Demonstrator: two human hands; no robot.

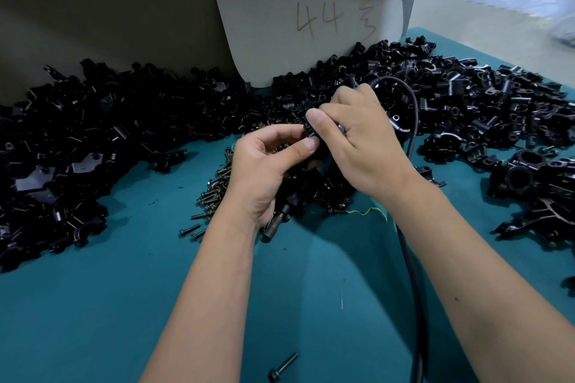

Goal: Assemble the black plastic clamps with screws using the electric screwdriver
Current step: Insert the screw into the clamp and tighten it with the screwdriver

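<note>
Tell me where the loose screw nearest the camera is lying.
In the head view, the lone screw lies on the teal mat at the bottom edge, between the forearms, left of the black cable.

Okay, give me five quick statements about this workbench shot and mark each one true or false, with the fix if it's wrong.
1. Both hands hold one small black clamp part between them. True: the left hand and the right hand pinch it.
2. The table cover is red. False: it is teal.
3. The card reads 44. True.
4. The loose screws lie on the far right. False: they lie by the left hand.
5. A single screw lies near the bottom edge. True.
</note>
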